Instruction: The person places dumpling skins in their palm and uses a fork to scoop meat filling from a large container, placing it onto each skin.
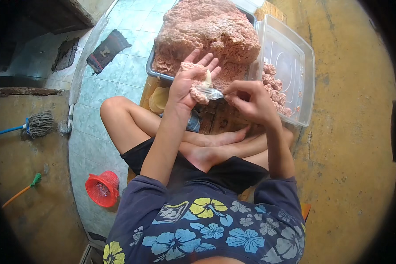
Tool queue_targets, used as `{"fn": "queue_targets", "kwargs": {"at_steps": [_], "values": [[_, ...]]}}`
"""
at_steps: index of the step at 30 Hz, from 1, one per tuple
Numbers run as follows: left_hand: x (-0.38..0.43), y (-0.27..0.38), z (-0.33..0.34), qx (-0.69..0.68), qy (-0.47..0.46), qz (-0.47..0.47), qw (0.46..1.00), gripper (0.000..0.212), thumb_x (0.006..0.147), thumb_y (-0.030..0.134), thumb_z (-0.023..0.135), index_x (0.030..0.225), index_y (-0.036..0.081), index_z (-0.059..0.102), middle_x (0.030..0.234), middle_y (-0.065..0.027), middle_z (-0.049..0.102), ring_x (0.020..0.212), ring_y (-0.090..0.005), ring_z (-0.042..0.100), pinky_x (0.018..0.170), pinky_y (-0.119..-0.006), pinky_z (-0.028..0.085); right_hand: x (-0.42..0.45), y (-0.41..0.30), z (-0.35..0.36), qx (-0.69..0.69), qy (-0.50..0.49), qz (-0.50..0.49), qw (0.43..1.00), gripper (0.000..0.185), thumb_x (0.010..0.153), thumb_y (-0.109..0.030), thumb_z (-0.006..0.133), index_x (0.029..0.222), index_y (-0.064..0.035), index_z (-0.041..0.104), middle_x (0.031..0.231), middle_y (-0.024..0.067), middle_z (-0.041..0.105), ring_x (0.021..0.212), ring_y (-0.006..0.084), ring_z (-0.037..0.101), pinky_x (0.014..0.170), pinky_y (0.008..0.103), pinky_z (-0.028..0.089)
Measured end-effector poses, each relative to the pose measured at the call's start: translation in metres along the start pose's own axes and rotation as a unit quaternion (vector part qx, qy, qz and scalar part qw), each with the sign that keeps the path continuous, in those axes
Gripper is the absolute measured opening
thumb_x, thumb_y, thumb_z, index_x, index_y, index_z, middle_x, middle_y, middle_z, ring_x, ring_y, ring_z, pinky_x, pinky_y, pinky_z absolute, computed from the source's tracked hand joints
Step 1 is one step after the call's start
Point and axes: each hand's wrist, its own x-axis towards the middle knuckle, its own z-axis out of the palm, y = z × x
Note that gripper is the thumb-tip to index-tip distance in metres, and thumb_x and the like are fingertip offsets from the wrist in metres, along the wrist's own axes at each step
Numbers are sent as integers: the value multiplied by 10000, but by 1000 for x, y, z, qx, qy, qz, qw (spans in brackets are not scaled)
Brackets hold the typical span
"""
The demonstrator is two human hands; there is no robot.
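Note:
On the upturned palm of my left hand [182, 87] rests a lump of pink minced mixture [199, 95] with a pale thin wrapper [208, 78] against it. My right hand [255, 100] pinches a metal fork [214, 94], whose tines touch the lump. Beyond my hands, a large mound of the same pink mixture [211, 33] heaps above the rim of a grey-blue tub [149, 67]. Several small pink lumps [275, 87] sit along the near left side of a clear plastic container [305, 66]. Round pale wrappers [158, 100] lie left of my left wrist.
My crossed legs [211, 148] are close below my hands, with a blue plastic bag [194, 122] beside them. On the left are a red plastic basket [102, 189], a dark rug [108, 51] on tiles, a string mop [39, 123] and an orange-handled brush [23, 191].

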Motion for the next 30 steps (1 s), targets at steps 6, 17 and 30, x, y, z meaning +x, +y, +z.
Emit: {"fn": "queue_targets", "kwargs": {"at_steps": [6, 17, 30], "values": [[7, 10, -28, -65, 12, 43, 997, 694, 862, -131, 519, 1476, 52, 253, 1495, -281, 309, 1431, -436, 312, 1159, -606, 320, 15, 22, -16, 132, 99, 74, 983, 137, 890, -123, 647, 964, -10, 666, 726, 61, 650, 550, 162, 591, 518, 303, 456], [-20, -8, -8, -70, -111, -20, 991, 650, 1034, 491, 394, 1374, -54, 488, 1408, -220, 521, 1324, -345, 492, 1126, -498, 394, 0, -56, 9, -223, 163, -79, 958, 37, 857, -81, 623, 877, -86, 591, 751, 132, 607, 732, 340, 635, 621, 468, 476], [-31, -1, -25, -119, -110, -121, 979, 625, 1020, 471, 411, 1321, -62, 538, 1380, -250, 541, 1297, -364, 519, 1003, -487, 516, -20, -47, 1, -335, 194, -74, 919, 95, 781, -72, 651, 853, -88, 591, 732, 86, 589, 752, 288, 617, 690, 436, 450]]}}
